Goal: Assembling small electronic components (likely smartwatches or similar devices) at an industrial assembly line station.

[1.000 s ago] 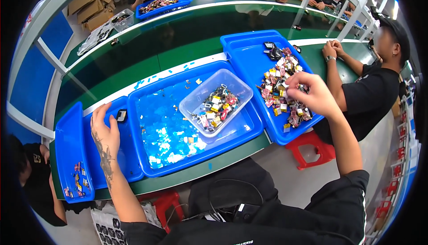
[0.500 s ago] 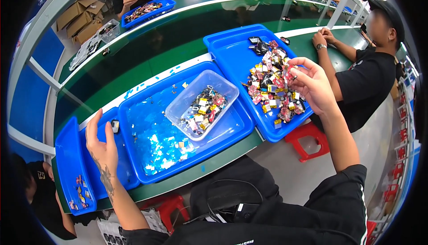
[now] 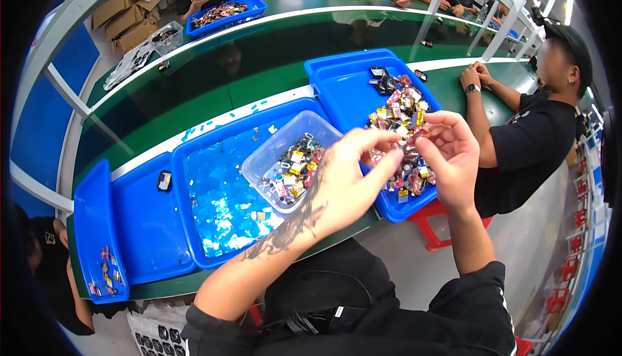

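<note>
1. Since the earlier pictures, the left hand (image 3: 353, 181) has left the small dark part (image 3: 164, 180) lying in the shallow blue tray at the left of the green surface (image 3: 214, 90) and come up to meet the right hand (image 3: 447, 155) above the near edge of the surface.
2. Both hands now sit close together, fingers curled toward each other; the right one pinches a small red-and-dark piece (image 3: 414, 137) between thumb and fingertips, and the left fingertips close in on it. Whether the left actually grips it I cannot tell.
3. Held up like this, over the gap between containers, the piece seems raised for two-handed work.
4. Just beyond the hands, the blue plastic tray (image 3: 343, 90) at the right carries a heap of small multicoloured parts (image 3: 402, 123), within easy reach of the right hand.
5. Left of it, a clear plastic tub (image 3: 285, 137) with sorted parts rests inside the large blue tray (image 3: 194, 161).
6. At the right edge of the surface a seated person (image 3: 538, 142) rests both hands on it.
</note>
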The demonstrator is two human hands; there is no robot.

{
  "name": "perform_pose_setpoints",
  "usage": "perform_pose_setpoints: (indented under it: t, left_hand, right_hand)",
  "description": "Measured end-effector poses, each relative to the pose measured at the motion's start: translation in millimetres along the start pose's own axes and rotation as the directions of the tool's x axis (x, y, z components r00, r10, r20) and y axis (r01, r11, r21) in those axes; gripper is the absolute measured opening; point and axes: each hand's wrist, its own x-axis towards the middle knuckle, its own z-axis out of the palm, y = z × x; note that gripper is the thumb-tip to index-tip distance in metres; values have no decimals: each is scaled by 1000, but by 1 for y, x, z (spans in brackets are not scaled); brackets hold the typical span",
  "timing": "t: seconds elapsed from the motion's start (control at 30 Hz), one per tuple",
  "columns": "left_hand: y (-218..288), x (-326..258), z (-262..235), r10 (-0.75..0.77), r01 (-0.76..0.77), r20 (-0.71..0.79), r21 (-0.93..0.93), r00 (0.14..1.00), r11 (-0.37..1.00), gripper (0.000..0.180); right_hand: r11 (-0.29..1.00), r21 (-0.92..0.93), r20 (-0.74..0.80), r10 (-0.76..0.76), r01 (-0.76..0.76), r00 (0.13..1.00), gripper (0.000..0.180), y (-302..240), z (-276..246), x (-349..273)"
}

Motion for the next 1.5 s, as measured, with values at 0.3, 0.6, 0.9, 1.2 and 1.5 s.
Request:
perform_pose_setpoints:
  t: [0.3, 0.6, 0.9, 1.2, 1.5]
  left_hand:
    - [-11, 24, 12, -129, 126, -17, -130, 991, 984, 16]
    - [-9, 28, 21, -343, 302, -32, -398, 939, 866, 19]
    - [-15, 12, 24, -432, 365, 46, -618, 901, 696, 18]
    - [-21, 9, 24, -358, 346, 111, -621, 927, 704, 20]
    - [-25, 7, 26, -310, 312, 131, -688, 942, 655, 47]
  right_hand:
    - [982, 145, 74, 115, -124, 991, 38, 17, -7, -7]
    - [977, -212, 57, -5, 17, 998, 58, 24, -10, -14]
    - [970, -187, 102, -140, 158, 985, 25, 20, -17, -18]
    - [997, 41, 75, 63, -66, 995, 11, 21, -19, -22]
    - [971, 172, 23, 163, -165, 986, 11, 22, -20, -20]
